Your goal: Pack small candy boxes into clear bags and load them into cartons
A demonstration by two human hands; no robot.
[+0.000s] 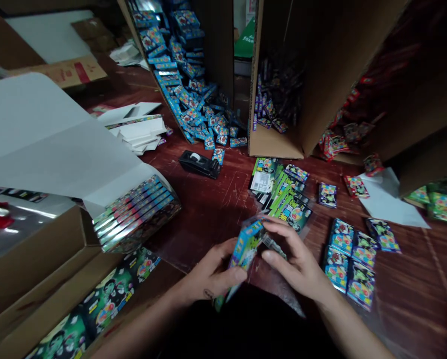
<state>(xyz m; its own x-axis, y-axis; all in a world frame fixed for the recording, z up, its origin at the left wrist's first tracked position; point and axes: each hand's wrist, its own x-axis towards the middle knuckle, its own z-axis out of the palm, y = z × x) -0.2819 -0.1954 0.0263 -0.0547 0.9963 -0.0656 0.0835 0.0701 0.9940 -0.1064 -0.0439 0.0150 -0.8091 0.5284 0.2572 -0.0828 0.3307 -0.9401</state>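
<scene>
A bundle of small, brightly printed boxes (245, 244), blue along its top edge, is held tilted in front of my body. My left hand (221, 269) grips its left side, thumb across the near face. My right hand (292, 259) curls around the upper right end, fingertips at the top edge and thumb lower down. Between the right thumb and fingers shows a greyish piece with a barcode (273, 245); whether it is part of a wrapper is unclear. Just beyond the hands lie green-and-black printed bags (286, 199).
Blue packets (193, 99) spill from a tipped carton; other cartons hold purple packets (270, 107) and red packets (333, 142). Blue and purple packets (350, 259) sit grouped at right. A black tape dispenser (200, 164) stands mid-table. At left is an open carton (40, 264) beside stacked display boxes (137, 214).
</scene>
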